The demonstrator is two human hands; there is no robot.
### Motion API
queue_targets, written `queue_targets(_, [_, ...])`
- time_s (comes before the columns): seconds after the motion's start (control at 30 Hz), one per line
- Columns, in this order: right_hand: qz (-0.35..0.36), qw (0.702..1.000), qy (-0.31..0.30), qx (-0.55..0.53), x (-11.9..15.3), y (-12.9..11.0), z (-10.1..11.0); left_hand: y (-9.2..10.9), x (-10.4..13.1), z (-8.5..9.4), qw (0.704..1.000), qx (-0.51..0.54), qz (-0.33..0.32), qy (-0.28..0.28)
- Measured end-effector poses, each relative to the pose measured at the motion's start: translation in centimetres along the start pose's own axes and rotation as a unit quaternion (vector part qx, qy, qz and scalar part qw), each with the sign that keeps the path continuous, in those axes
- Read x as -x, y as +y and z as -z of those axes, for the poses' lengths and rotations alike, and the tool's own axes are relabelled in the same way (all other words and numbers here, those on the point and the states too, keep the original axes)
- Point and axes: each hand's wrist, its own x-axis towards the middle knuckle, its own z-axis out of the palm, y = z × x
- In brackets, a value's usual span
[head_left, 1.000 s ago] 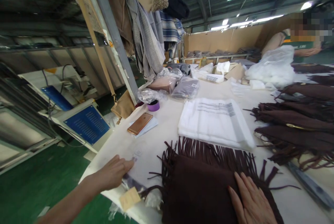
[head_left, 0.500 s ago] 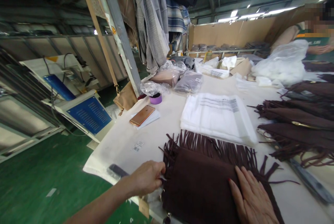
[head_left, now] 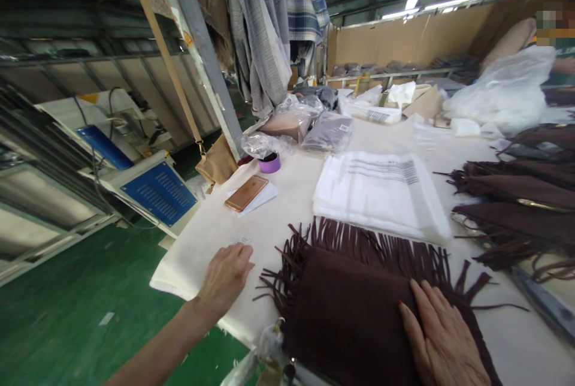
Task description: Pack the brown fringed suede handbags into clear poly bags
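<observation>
A dark brown fringed bag (head_left: 350,314) lies flat at the table's near edge, its fringe fanned toward the far side. My right hand (head_left: 444,338) rests on its right part, fingers stretched out and pressed lightly to the fabric. To the left of the bag and apart from it, my left hand (head_left: 227,275) is low over the table with fingers curled together; their undersides are hidden. Just beyond those fingertips a small printed clear label (head_left: 244,238) shows in part. Metal hardware (head_left: 293,362) hangs at the bag's lower left corner.
Folded white cloth (head_left: 381,194) lies behind the bag. A phone (head_left: 247,193) and purple tape roll (head_left: 269,163) sit back left. More brown fringed bags (head_left: 525,212) are piled right, near a long metal blade-like strip (head_left: 545,305). A grey post (head_left: 202,44) rises at left.
My left hand has let go of the bag's left edge and moved left over the table, toward the label. My right hand stays on the bag. The dark object by the table's edge no longer shows.
</observation>
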Motion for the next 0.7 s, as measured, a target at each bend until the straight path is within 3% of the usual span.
queue_targets(0.13, [0.013,1.000,0.012,0.007,-0.1,0.1,0.1,0.9,1.6,-1.2,0.989,0.121,-0.005,-0.088])
queue_targets(0.27, [0.017,1.000,0.007,0.009,-0.3,0.2,0.4,2.7,4.3,-2.5,0.923,0.339,0.056,-0.172])
queue_targets(0.43, [0.034,0.999,0.004,0.022,-0.6,0.2,0.5,4.1,5.2,-2.1,0.847,0.449,0.140,-0.247])
queue_targets(0.53, [0.040,0.999,0.006,0.030,-0.5,0.3,0.3,4.6,5.0,-1.6,0.817,0.506,0.154,-0.231])
queue_targets(0.6, [0.041,0.999,0.005,0.033,-0.1,0.5,0.0,4.8,5.1,-1.8,0.751,0.594,0.169,-0.233])
queue_targets(0.63, [0.042,0.999,-0.001,0.033,0.2,0.7,-0.2,4.9,5.1,-2.1,0.692,0.653,0.179,-0.250])
queue_targets(0.7, [0.051,0.998,-0.015,0.029,1.2,1.3,-0.8,5.3,5.2,-3.2,0.535,0.762,0.198,-0.306])
